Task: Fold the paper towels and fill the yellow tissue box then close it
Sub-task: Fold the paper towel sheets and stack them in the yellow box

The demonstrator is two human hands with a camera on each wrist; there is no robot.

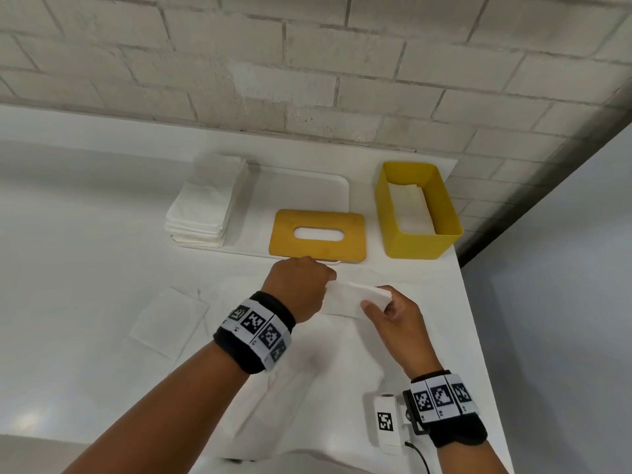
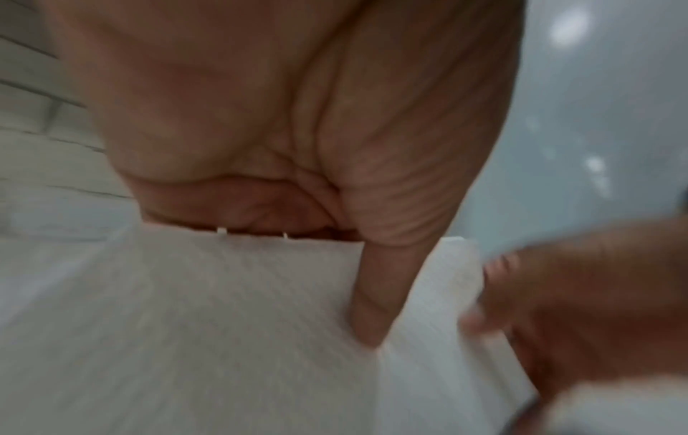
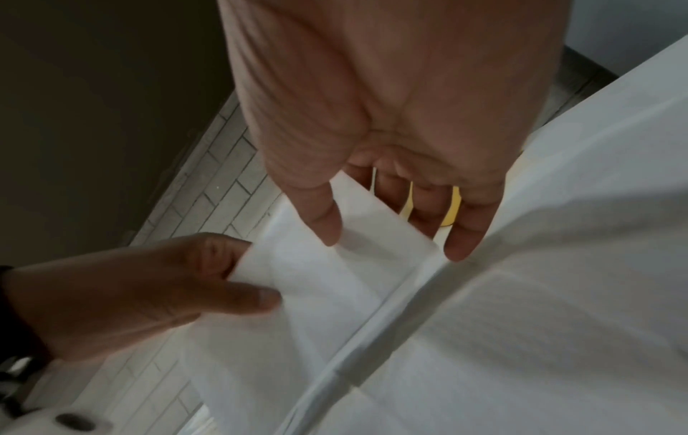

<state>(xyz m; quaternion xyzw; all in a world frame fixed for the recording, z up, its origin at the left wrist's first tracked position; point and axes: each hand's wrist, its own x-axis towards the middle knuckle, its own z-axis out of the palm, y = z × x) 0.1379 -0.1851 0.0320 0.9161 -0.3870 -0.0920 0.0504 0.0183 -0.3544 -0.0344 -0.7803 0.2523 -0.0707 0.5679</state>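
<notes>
Left hand [image 1: 301, 285]: gripping the left end of a folded paper towel [image 1: 345, 301], its fingers curling closed round the edge, thumb [image 3: 238, 297] lying across the sheet in the right wrist view.
Right hand [image 1: 393, 313]: pinching the right end of the same towel, thumb [image 3: 320, 217] on one face, the remaining fingers [image 3: 465, 232] lying nearly straight behind it.
Folded paper towel: hanging between both hands just above the tabletop [image 1: 85, 268], near its front right part.
Yellow tissue box [image 1: 417, 213]: standing open at the rear right of the tabletop, already holding white folded towels [image 1: 412, 206] inside.
Box lid [image 1: 318, 234]: lying flat just left of the box, slot facing up, partly overlapping a white tray [image 1: 307, 179].
Towel stack [image 1: 205, 206]: sitting on the tray's left end, well apart from the box.
Loose towels [image 1: 167, 319]: lying unfolded on the tabletop, beneath and left of the left forearm.
Wrist bands [image 1: 260, 330]: black, carrying printed square markers, showing on both wrists.
Wall [image 1: 307, 63]: white brick, standing behind the tabletop.
</notes>
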